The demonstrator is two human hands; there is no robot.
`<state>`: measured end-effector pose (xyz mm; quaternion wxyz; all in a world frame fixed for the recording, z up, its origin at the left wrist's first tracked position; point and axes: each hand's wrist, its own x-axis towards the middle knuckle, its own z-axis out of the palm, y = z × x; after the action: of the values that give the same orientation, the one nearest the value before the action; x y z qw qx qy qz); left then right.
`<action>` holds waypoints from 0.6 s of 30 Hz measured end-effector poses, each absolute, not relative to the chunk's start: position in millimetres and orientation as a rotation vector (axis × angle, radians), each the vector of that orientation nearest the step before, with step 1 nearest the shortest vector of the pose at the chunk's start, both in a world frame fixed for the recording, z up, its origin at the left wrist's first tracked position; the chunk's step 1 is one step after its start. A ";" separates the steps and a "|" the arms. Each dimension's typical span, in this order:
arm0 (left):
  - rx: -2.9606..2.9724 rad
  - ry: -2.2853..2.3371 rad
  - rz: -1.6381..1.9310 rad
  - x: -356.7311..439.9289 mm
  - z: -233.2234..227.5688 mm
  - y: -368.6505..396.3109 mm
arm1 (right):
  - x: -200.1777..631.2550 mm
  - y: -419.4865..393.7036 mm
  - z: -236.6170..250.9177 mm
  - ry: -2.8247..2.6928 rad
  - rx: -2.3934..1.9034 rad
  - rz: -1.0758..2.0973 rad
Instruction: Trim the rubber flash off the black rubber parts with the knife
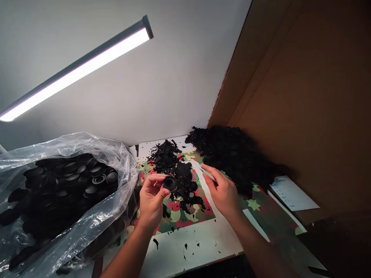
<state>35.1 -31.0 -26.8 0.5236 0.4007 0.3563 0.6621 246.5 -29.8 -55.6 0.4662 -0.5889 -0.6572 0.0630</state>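
The left hand (150, 200) is pinching a black cap (170, 183) at its fingertips. The right hand (223, 191) is gripping a thin blade (207, 172), lying just right of the cap and pointing toward it.

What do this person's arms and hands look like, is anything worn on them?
Both are bare. The left hand and right hand wear no gloves, and no rings or watch show. The forearms are uncovered as far as the picture's lower edge: no sleeves, straps or markings are visible.

Workshop bench; bagged rubber parts (72, 177)
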 end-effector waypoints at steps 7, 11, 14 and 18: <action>0.969 0.859 1.528 41.6 -20.9 -31.4 | 280.2 -42.8 -93.0 -1.768 -1.647 -0.035; 0.984 0.857 1.491 43.7 -21.1 -29.8 | 258.2 -42.4 -53.3 -1.649 -1.404 0.320; 0.983 0.860 1.474 43.3 -22.3 -30.2 | 228.3 -37.9 -27.8 -1.701 -1.104 0.552; 0.857 0.886 1.515 38.2 -22.1 -31.4 | 196.3 -37.4 -22.1 -1.823 -0.848 0.564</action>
<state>38.2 -31.4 -22.1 0.5600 0.3635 0.3759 0.6427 196.3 -37.4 -22.1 0.5027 -0.3513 -0.7546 0.2335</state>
